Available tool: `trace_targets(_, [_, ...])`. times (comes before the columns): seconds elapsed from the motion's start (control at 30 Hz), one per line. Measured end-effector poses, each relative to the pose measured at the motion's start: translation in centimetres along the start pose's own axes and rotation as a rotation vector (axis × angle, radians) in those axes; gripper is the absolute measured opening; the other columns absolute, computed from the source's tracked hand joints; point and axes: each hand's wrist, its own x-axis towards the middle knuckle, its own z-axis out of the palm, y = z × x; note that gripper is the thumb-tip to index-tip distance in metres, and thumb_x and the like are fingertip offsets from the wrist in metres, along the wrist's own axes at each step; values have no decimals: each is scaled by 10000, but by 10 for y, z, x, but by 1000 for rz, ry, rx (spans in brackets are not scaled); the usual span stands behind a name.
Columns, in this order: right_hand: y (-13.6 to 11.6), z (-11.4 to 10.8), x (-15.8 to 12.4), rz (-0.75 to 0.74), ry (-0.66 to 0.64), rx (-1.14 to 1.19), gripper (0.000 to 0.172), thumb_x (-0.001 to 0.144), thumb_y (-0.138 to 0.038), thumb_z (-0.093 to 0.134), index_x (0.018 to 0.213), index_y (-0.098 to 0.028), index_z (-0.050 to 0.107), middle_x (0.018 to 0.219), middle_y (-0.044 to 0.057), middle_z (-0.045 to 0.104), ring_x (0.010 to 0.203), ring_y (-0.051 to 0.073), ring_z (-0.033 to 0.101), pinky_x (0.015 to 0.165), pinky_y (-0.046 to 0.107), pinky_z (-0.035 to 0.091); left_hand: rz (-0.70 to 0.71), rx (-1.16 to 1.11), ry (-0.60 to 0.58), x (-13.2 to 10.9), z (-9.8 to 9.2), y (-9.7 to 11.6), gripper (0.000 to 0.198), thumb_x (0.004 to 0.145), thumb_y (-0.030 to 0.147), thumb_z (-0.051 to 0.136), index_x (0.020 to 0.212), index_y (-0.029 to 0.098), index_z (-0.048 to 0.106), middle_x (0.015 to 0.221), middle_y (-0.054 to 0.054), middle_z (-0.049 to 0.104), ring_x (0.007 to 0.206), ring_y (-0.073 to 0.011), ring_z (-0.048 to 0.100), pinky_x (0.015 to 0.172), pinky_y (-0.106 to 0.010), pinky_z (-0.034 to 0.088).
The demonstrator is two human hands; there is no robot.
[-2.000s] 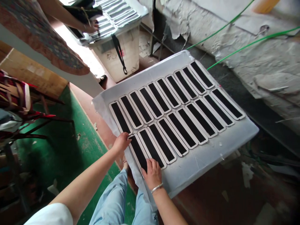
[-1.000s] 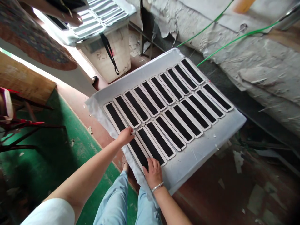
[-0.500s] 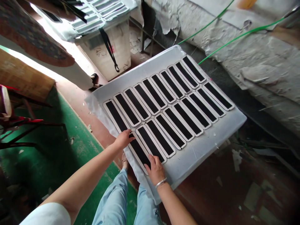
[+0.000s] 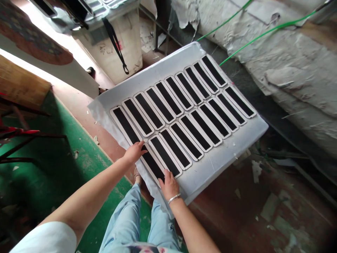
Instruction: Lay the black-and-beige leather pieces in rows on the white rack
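Note:
Two rows of flat, round-cornered strips, black with white borders, lie on a board covered with plastic sheet (image 4: 210,168). At the board's near left corner, my left hand (image 4: 134,152) grips the upper end of the last black-and-white strip (image 4: 152,162) in the lower row. My right hand (image 4: 170,185), with a silver bangle at the wrist, pinches the same strip's lower end. The strip lies flat, or nearly so, beside its neighbour (image 4: 165,156). My fingers partly cover both ends.
Another person's leg (image 4: 79,79) stands beyond the board at the upper left, near a pale bin (image 4: 118,45) topped with similar strips. A rough, peeling grey surface (image 4: 276,63) crossed by a green cord (image 4: 263,35) runs along the right. A chair frame (image 4: 26,135) stands at the left.
The whole view has shifted slightly, so the board appears a little further left and higher. Both hands stay at the two ends of the same strip.

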Motion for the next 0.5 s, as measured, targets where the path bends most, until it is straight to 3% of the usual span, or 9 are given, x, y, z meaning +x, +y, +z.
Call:
trace_targets(0.1, [-4, -5, -2, -6, 53, -28, 284, 791, -247, 577, 1056, -165, 518, 1015, 92, 529, 935, 211, 536, 803, 324, 451, 36, -15, 6, -1, 3, -4, 440, 826, 403, 525, 1196, 172, 468, 1002, -117, 600, 860, -231, 613, 732, -294, 451])
trace_targets(0.17, [-5, -8, -2, 6, 98, -55, 335, 764, -241, 608, 1073, -158, 509, 1039, 101, 520, 961, 230, 506, 841, 350, 433, 65, -27, 16, -1, 5, -7, 455, 829, 417, 519, 1212, 180, 456, 1019, -110, 601, 898, -227, 607, 763, -290, 447])
trace_targets(0.3, [-2, -11, -5, 47, 90, -73, 317, 750, -227, 611, 1045, -161, 517, 948, 98, 541, 898, 245, 500, 806, 378, 440, 101, -8, 5, 1, 7, -13, 479, 825, 444, 516, 1231, 201, 442, 1035, -91, 608, 909, -219, 608, 778, -278, 446])
trace_targets(0.5, [23, -1, -33, 294, 132, 240, 202, 786, -182, 532, 978, -124, 508, 964, 119, 547, 867, 208, 548, 800, 346, 466, 113, 27, 50, 1, 9, -15, 506, 820, 462, 514, 1223, 161, 459, 1015, -110, 614, 860, -240, 617, 737, -288, 456])
